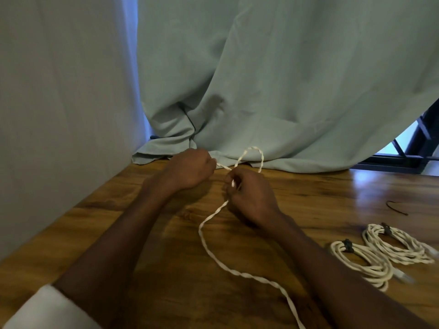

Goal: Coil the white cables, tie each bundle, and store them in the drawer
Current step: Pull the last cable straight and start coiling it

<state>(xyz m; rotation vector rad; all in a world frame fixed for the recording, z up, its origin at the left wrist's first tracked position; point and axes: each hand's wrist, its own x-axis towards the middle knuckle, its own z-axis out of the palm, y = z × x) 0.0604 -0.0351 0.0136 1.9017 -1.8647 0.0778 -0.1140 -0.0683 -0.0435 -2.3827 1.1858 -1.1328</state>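
- Two white bundles already lie coiled on the wooden table (308, 186), off to the person's right – the nearer bundle (361, 264) and the farther bundle (401, 245), touching or overlapping where they meet
- Each carries a dark tie: one tie (347, 245) on the nearer, another tie (386, 229) on the farther, so I'd call those two coiled and tied
- A third white cable (215, 255) is in hand now, and it looks to be only at its first loop
- The left hand (190, 170) is clenched round one end of it, the cable coming out by the thumb
- The right hand (249, 195) pinches the cable where it crosses itself; a single small loop (255, 153) stands above the fingers, near the hem of the green curtain (285, 91)
- From the right hand the rest of the cable trails loose across the table towards the person and off the bottom of the view, so I judge most of its length is uncoiled
- A thin dark strip (396, 207) lies alone on the table beyond the bundles – probably the tie meant for this cable, though it is too small to be sure
- No drawer shows from here, so nothing has been stored as far as I can tell; left are the coiling, the third tie, and putting all three away
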